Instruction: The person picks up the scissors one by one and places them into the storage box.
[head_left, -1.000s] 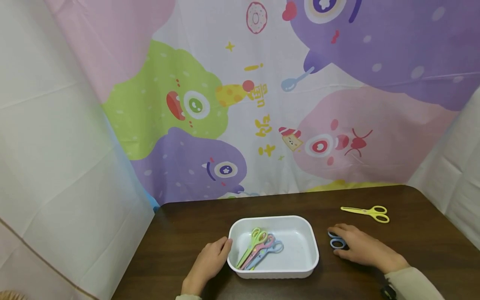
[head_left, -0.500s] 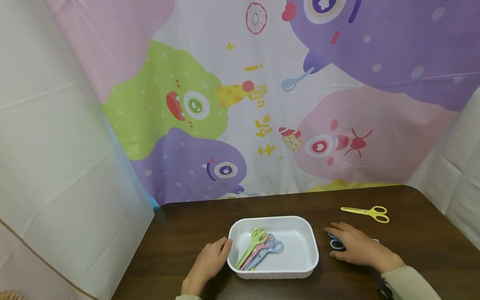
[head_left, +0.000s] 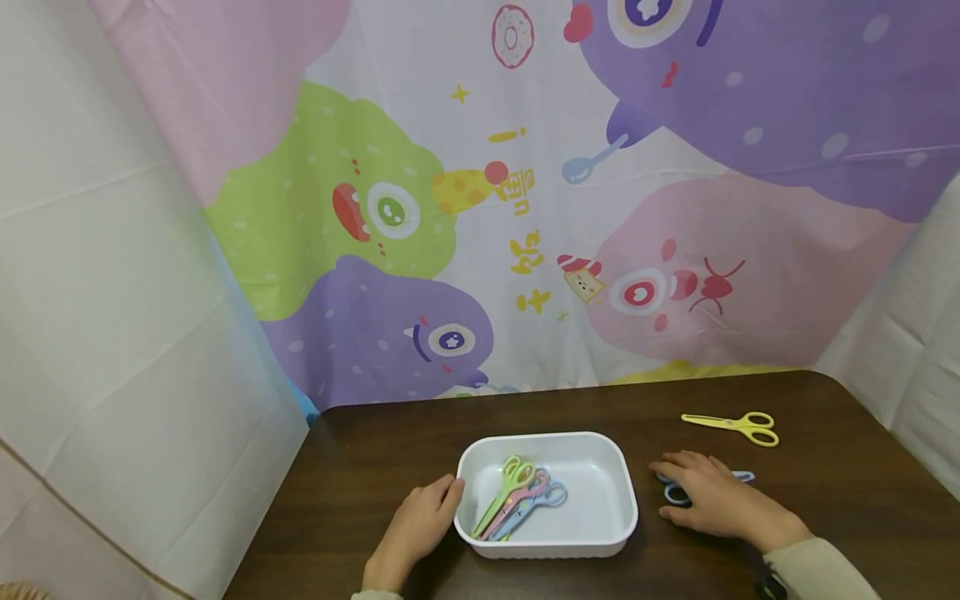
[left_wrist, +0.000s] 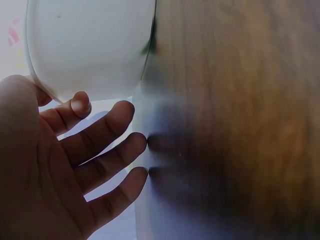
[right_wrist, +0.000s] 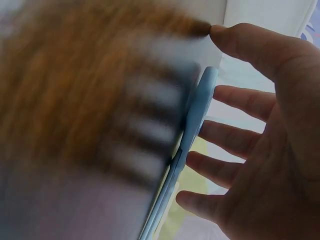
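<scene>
Behind the dark wooden surface (head_left: 825,492) a cartoon backdrop (head_left: 525,208) of green, purple and pink blob creatures is hanging, with plain white sheets closing in both sides.

I am resting my right hand (head_left: 716,500) flat on the surface, just to the right of the white tray (head_left: 618,479), and it is lying over a pair of blue scissors (head_left: 742,477). From the head view one blue handle loop is peeking out under my fingertips on the tray side, and the blade tip is sticking out past the far side of my hand. The right wrist view is showing the blue scissors (right_wrist: 192,130) edge-on against the wood, with my fingers (right_wrist: 235,97) spread straight and my thumb touching the surface; that grip is open, pressing on the scissors rather than curling round them.

My left hand (head_left: 416,525) is sitting against the tray's left end, fingertips touching its wall. The left wrist view is showing those fingers (left_wrist: 102,132) loosely extended beside the tray (left_wrist: 90,45), with the index tip at its rim; this grip is also open and holding nothing.

Inside the tray, three pairs of scissors are lying side by side on a diagonal: green scissors (head_left: 501,492), pink scissors (head_left: 517,498) and pale blue scissors (head_left: 542,500), handles toward the far right.

Yellow scissors (head_left: 738,425) are lying alone farther back on the right, well apart from my right hand.
</scene>
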